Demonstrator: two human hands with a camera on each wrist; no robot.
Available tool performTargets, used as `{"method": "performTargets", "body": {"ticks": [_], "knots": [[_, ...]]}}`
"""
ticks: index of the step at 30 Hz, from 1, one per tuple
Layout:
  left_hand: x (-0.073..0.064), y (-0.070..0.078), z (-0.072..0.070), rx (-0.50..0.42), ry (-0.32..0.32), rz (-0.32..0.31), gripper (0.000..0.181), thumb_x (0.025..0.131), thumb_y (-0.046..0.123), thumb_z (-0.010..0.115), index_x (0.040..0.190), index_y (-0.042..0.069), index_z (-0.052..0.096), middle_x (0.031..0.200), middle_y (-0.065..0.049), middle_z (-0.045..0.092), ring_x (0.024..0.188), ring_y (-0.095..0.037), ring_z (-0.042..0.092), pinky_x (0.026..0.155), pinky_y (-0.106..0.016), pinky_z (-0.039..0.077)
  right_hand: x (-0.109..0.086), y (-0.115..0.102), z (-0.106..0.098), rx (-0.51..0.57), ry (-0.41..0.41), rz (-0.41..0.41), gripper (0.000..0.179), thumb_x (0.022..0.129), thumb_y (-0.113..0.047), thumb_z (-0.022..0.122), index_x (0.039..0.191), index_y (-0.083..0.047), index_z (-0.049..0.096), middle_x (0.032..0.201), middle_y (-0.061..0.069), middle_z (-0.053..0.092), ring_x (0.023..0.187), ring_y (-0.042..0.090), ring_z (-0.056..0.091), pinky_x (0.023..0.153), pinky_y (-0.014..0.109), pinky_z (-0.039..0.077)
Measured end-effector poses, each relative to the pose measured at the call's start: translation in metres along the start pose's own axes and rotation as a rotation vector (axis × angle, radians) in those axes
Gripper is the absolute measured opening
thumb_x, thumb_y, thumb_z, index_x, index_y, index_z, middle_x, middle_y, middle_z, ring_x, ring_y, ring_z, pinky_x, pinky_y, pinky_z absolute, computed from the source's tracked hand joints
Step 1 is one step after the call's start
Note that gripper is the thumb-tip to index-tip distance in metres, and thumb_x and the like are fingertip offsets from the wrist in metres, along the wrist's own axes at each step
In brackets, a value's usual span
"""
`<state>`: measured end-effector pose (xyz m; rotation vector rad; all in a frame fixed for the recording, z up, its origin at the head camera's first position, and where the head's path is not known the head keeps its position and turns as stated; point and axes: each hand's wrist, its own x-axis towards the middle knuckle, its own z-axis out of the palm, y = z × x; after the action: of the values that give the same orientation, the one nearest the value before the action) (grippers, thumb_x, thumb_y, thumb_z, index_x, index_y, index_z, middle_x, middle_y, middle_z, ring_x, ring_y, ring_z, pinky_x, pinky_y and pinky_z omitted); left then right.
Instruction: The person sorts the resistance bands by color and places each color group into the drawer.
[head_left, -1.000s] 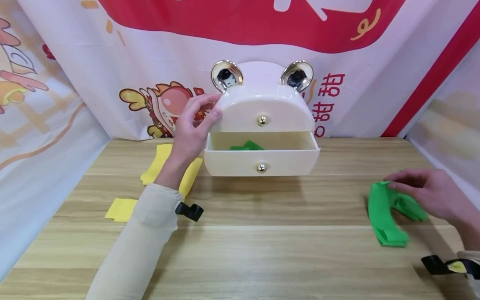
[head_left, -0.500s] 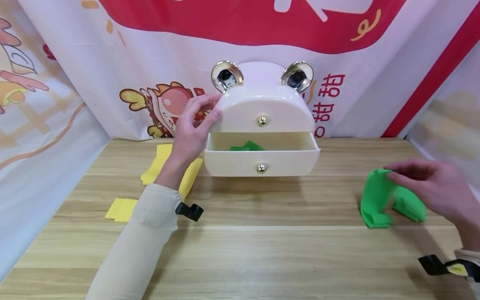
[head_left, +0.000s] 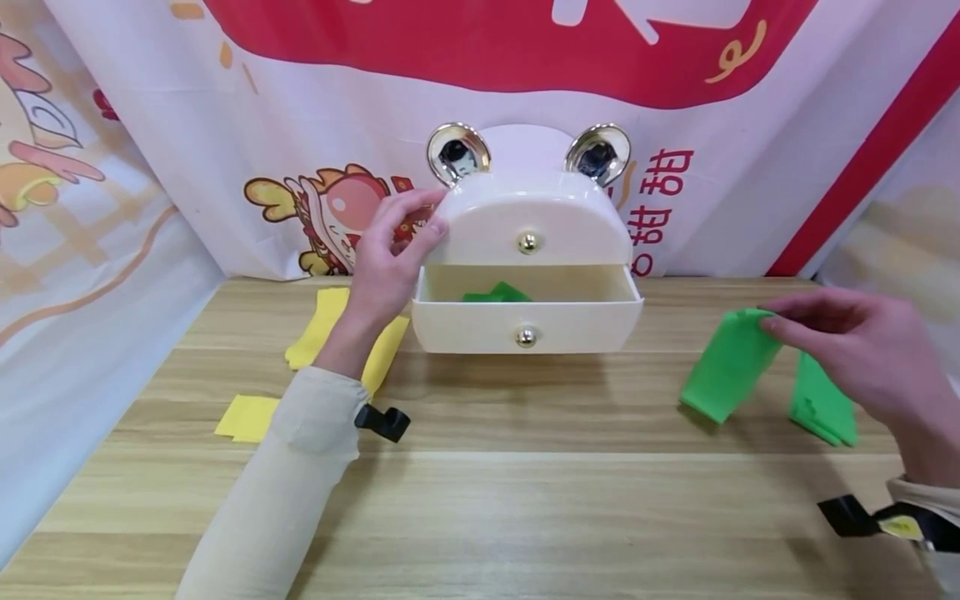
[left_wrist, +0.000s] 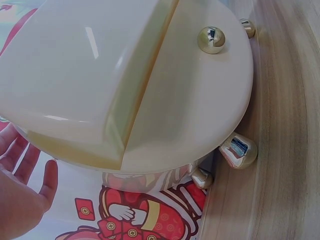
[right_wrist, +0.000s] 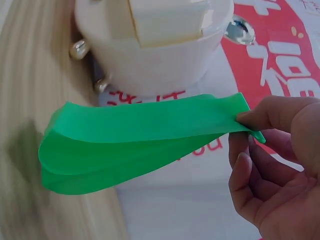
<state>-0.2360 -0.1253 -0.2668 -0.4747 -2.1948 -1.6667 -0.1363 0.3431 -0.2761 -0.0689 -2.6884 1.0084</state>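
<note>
In the head view, a white storage box [head_left: 536, 225] with gold-rimmed eyes stands at the back of the table. Its lower drawer [head_left: 480, 329] is pulled out, and green cloth [head_left: 506, 292] lies inside. My left hand [head_left: 386, 258] touches the box's upper left side with fingers extended and thumb near the front edge. On the right, my right hand [head_left: 862, 350] pinches one end of a folded green cloth strip [head_left: 731, 362] between thumb and fingers. The strip hangs in a folded loop in the right wrist view. Another folded green cloth [head_left: 821, 400] lies under that hand.
Yellow cloth pieces [head_left: 247, 418] lie on the wooden table [head_left: 480, 517] at the left, partly behind the left forearm. A printed red-and-white curtain [head_left: 360, 108] hangs close behind the box. The upper drawer, with a gold knob [head_left: 528, 242], is closed.
My right hand has lifted the green strip and moved it up and leftward, away from the other green piece on the table. My left hand stays at the box.
</note>
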Motion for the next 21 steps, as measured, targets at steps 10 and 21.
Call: {"method": "performTargets", "body": {"ticks": [10, 21], "knots": [[0.001, -0.002, -0.001, -0.004, 0.003, 0.001, 0.042, 0.105, 0.037, 0.063, 0.144, 0.022, 0.064, 0.15, 0.002, 0.055, 0.133, -0.015, 0.053, 0.106, -0.04, 0.052, 0.007, -0.039, 0.005, 0.184, 0.046, 0.038, 0.035, 0.097, -0.037, 0.077, 0.125, -0.015, 0.077, 0.09, -0.031, 0.073, 0.078, 0.001, 0.067, 0.068, 0.013, 0.051], [0.0, -0.003, 0.001, -0.001, 0.003, -0.002, 0.042, 0.105, 0.038, 0.063, 0.145, 0.023, 0.064, 0.149, 0.002, 0.054, 0.132, -0.016, 0.053, 0.104, -0.038, 0.052, 0.015, -0.074, 0.011, 0.269, 0.096, 0.071, 0.043, 0.098, -0.042, 0.074, 0.131, -0.014, 0.074, 0.103, -0.019, 0.072, 0.087, 0.007, 0.068, 0.073, 0.011, 0.057]]}}
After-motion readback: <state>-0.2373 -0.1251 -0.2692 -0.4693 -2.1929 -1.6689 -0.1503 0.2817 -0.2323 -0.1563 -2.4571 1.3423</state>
